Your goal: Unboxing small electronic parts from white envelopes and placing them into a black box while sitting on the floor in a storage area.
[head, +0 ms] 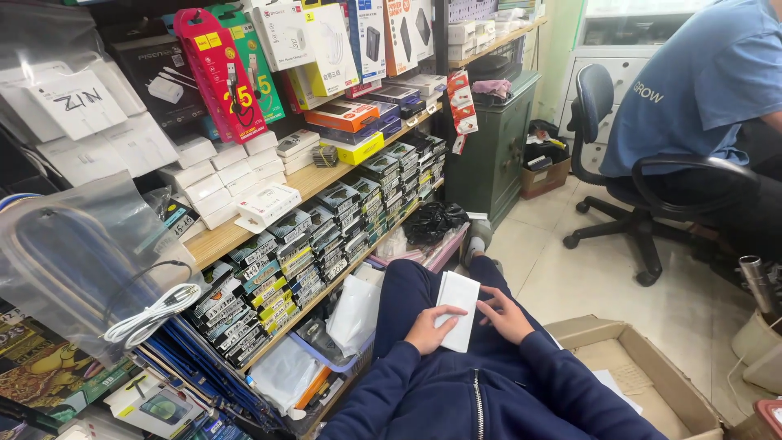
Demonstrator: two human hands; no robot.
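A flat white box (pixel 458 305) lies on my lap, on dark blue trousers. My left hand (pixel 430 329) grips its near left edge, thumb on top. On the right side of the box rests my right hand (pixel 503 314), fingers spread against its edge. Both sleeves are dark blue, and a zip runs down my jacket.
Wooden shelves (pixel 236 236) packed with boxed chargers and accessories fill the left. An open cardboard box (pixel 643 367) sits on the tiled floor at my right. A person in a blue shirt (pixel 692 73) sits on a black office chair (pixel 643 195). A green cabinet (pixel 497 147) stands beyond.
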